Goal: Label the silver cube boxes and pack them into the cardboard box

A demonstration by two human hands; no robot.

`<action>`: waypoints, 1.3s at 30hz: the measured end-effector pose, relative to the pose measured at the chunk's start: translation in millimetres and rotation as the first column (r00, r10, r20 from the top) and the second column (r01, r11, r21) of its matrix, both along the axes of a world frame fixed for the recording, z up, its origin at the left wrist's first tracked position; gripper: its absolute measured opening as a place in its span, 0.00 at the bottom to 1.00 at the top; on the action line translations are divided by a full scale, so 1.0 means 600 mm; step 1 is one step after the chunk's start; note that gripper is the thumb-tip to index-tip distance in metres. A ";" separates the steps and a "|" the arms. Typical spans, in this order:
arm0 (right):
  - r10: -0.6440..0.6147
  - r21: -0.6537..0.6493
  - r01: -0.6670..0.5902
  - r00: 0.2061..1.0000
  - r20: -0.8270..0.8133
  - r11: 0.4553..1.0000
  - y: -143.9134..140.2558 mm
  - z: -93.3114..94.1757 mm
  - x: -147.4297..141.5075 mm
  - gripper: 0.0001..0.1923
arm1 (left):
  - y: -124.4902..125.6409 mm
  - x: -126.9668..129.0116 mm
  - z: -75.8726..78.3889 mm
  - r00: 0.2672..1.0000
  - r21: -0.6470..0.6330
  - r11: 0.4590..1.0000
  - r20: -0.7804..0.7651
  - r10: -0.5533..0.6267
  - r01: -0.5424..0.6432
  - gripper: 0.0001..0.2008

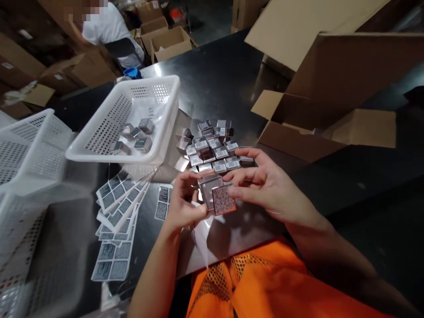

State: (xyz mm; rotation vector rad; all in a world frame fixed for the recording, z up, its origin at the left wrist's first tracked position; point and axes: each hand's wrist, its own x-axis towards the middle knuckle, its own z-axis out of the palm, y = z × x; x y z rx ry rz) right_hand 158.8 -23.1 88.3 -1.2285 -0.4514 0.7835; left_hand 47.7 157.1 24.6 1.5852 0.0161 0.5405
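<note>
My left hand (185,201) is closed around a small silvery box (208,187), held low over the table's front edge. Pinched between the thumb and fingers of my right hand (265,185) is a square label (222,201) with fine dark print. The label overlaps the near side of the box; how much of it touches, I cannot tell. Just beyond my hands stands a cluster of small silver boxes (220,153), many with white barcode stickers on top. Sheets of printed labels (115,221) lie fanned out to the left of my left hand.
A white perforated basket (170,106) with several small boxes stands at the back left, and more white baskets (28,145) are at the far left. An open cardboard carton (298,141) is at the right. Beyond the dark table (218,70), a person in a white shirt (109,26) sits near cartons.
</note>
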 end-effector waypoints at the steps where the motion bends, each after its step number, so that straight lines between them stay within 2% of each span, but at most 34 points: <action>1: -0.001 -0.011 0.001 1.000 0.007 1.000 0.001 0.000 0.000 0.37 | -0.001 0.000 0.001 1.000 -0.003 1.000 0.014 -0.005 0.005 0.31; 6: -0.033 -0.095 0.039 0.998 0.057 0.995 0.008 0.005 -0.002 0.38 | 0.000 -0.001 0.008 0.996 0.049 0.999 -0.083 0.013 -0.009 0.28; 9: -0.028 -0.121 0.037 0.997 0.076 0.992 0.008 0.007 -0.002 0.38 | 0.002 -0.003 0.012 0.997 0.041 0.999 -0.072 -0.009 0.012 0.26; 19: -0.036 -0.144 0.051 0.994 0.103 0.988 0.007 0.005 -0.003 0.36 | 0.005 -0.001 0.012 0.999 0.086 0.996 -0.036 -0.027 0.030 0.25; 25: -0.034 -0.138 0.049 0.994 0.105 0.989 0.006 0.004 -0.002 0.37 | 0.004 -0.002 0.013 0.996 0.103 0.994 -0.094 -0.011 0.021 0.25; 39: -0.076 -0.136 0.092 0.990 0.118 0.986 0.012 0.006 -0.009 0.36 | 0.001 -0.004 0.013 0.997 0.089 0.996 -0.079 0.013 -0.006 0.25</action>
